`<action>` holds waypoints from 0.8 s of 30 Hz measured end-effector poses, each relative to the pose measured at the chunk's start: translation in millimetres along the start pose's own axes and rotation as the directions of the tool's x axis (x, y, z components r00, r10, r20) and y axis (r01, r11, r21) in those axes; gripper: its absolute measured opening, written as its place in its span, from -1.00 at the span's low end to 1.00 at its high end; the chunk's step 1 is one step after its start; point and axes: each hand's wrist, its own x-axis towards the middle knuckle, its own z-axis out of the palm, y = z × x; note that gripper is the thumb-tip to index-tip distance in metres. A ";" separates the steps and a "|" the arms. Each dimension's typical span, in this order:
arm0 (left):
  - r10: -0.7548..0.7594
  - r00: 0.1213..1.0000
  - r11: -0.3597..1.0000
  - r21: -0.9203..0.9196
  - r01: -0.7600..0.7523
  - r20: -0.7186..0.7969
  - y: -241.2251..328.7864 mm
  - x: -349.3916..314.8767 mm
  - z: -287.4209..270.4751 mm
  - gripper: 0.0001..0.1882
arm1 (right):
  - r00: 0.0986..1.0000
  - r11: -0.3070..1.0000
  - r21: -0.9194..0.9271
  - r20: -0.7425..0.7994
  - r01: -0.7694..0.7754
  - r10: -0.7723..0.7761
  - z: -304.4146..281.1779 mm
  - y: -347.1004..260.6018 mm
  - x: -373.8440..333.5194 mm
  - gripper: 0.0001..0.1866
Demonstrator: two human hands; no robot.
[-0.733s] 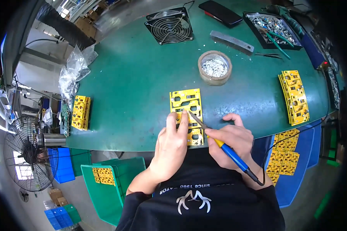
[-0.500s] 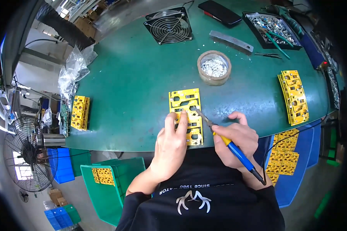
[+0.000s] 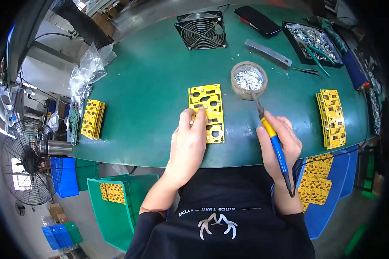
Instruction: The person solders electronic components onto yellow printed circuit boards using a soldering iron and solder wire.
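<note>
A yellow circuit board panel [image 3: 214,103] with cut-out holes lies on the green table in front of me. The fingers of my left hand [image 3: 189,140] are bent over its left edge and hold it; my thumb is hidden. My right hand [image 3: 283,144] grips a soldering iron [image 3: 277,151] with a blue and yellow handle, its cable trailing from the lower end. The iron's tip is at the near rim of a round brown tub [image 3: 249,94], which holds silvery flakes. From this view I cannot tell whether the tip touches the rim.
Yellow panels stand in a stack at left [image 3: 93,119] and another at right [image 3: 331,118]. Toward the back are a square fan [image 3: 202,32], a black phone-like slab [image 3: 258,20], a metal bar [image 3: 268,54] and a parts tray [image 3: 313,41] with green-handled pliers [image 3: 317,60]. Bins [image 3: 129,216] flank me below.
My right hand has moved the soldering iron from the panel up and right to the tub. The panel and my left hand sit slightly higher in view, and the view has shifted a little.
</note>
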 end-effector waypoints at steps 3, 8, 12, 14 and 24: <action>0.027 0.994 0.997 -0.067 -0.035 -0.105 3.0 -13.9 -7.6 -0.77 | 0.998 0.998 0.051 0.053 0.044 -0.046 -7.9 -6.7 -11.8 -0.65; 0.099 0.984 0.988 -0.102 -0.115 -0.149 4.5 -37.2 -18.8 -0.81 | 0.987 0.971 0.226 0.116 0.081 -0.109 -6.1 -17.7 -26.7 -0.69; 0.063 0.990 0.984 -0.159 -0.083 -0.124 9.4 -48.9 -15.3 -0.82 | 0.983 0.951 0.297 0.132 0.084 -0.128 0.7 -24.7 -31.4 -0.73; 0.047 0.990 0.982 -0.174 -0.069 -0.132 9.4 -50.0 -10.9 -0.81 | 0.977 0.953 0.293 0.165 0.079 -0.132 1.7 -26.0 -31.8 -0.73; 0.112 0.979 0.988 -0.084 -0.127 -0.171 8.8 -52.8 0.3 -0.77 | 0.980 0.946 0.311 0.143 0.088 -0.138 7.4 -26.8 -32.8 -0.78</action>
